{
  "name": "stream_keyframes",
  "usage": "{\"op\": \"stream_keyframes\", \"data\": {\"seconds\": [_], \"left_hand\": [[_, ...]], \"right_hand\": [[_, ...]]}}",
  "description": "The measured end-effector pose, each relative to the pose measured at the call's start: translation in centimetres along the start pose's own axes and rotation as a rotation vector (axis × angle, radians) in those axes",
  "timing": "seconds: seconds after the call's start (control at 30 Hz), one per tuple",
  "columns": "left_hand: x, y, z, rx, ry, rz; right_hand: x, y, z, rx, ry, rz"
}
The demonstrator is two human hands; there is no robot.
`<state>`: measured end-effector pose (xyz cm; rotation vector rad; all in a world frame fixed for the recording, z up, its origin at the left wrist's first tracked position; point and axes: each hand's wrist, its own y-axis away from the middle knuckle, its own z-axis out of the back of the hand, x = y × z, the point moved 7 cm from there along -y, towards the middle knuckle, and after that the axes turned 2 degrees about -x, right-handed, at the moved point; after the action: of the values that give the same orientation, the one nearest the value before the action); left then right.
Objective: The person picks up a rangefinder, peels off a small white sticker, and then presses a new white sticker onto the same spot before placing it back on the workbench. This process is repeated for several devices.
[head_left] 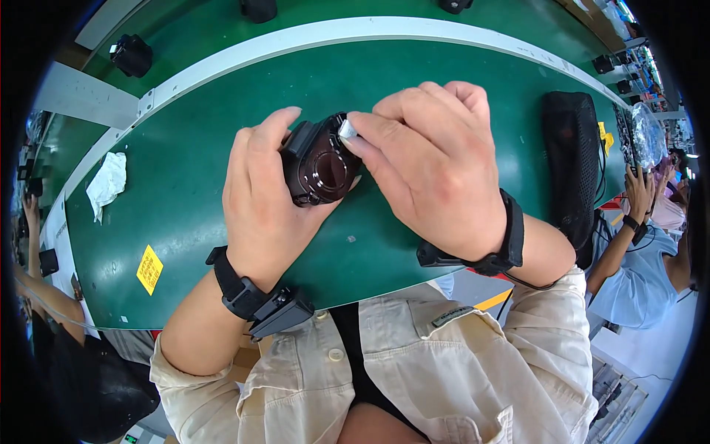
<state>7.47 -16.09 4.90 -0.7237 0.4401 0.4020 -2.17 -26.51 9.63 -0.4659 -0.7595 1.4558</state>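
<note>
My left hand (255, 196) is wrapped round the side of a black camera-like device (323, 172) with a glossy dark-brown round front, holding it raised over the green table. The thumb lies partly hidden beneath the device. With thumb and forefinger, my right hand (429, 148) pinches a small white scrap (347, 130), perhaps paper or cloth, against the device's upper right edge. Its other fingers are curled above.
A crumpled white tissue (107, 183) and a yellow label (149, 270) lie on the green table (414, 259) at left. A black mesh pouch (571, 163) lies at right. Beyond the white rail (355, 29) stand several black devices (132, 55). Other people work on both sides.
</note>
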Motion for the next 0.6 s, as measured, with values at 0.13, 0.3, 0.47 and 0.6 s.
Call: {"op": "stream_keyframes", "data": {"seconds": [0.13, 0.3, 0.47, 0.6], "left_hand": [[-0.08, -0.1, 0.02, -0.018, 0.019, 0.003], [-0.39, -0.31, 0.43, -0.088, 0.019, -0.084], [-0.44, -0.56, 0.43, -0.1, -0.001, -0.103], [-0.73, -0.24, 0.33, -0.085, -0.006, -0.082]], "right_hand": [[0.09, 0.02, -0.07, 0.003, 0.02, 0.028], [0.37, 0.25, -0.58, -0.008, 0.036, 0.041], [0.54, 0.35, -0.65, -0.035, 0.078, 0.059], [0.89, 0.62, -0.59, -0.073, 0.123, 0.059]]}}
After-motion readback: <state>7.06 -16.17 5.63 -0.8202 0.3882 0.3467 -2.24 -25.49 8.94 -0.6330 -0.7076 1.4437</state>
